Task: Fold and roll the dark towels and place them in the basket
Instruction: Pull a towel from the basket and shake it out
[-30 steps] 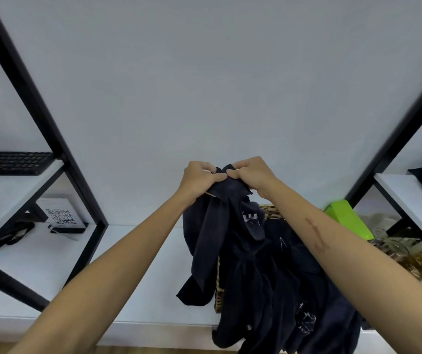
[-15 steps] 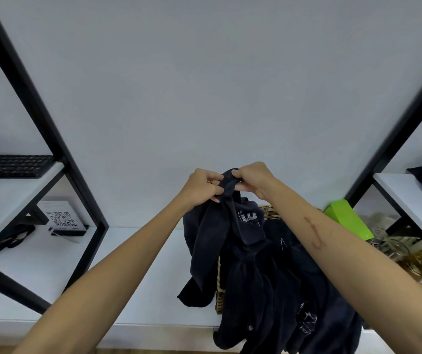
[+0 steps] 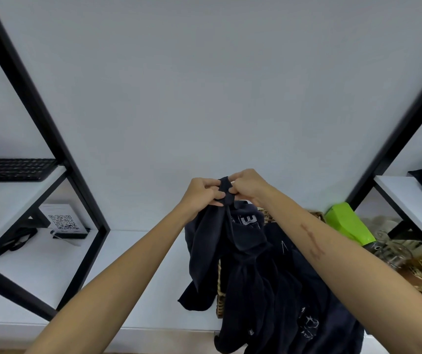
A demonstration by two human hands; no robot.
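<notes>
A pale grey wall fills the upper frame above a white surface [image 3: 51,274]. At centre, the left hand [image 3: 201,191] and right hand [image 3: 247,186] each pinch the dark navy towel [image 3: 243,251] (grips tight), hanging before a woven wicker basket [image 3: 219,290].

white shelf [image 3: 133,254] carries wicker basket [image 3: 219,290], qr sign [image 3: 64,222].

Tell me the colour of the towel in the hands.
Dark navy towel, seen in the head view.
</notes>
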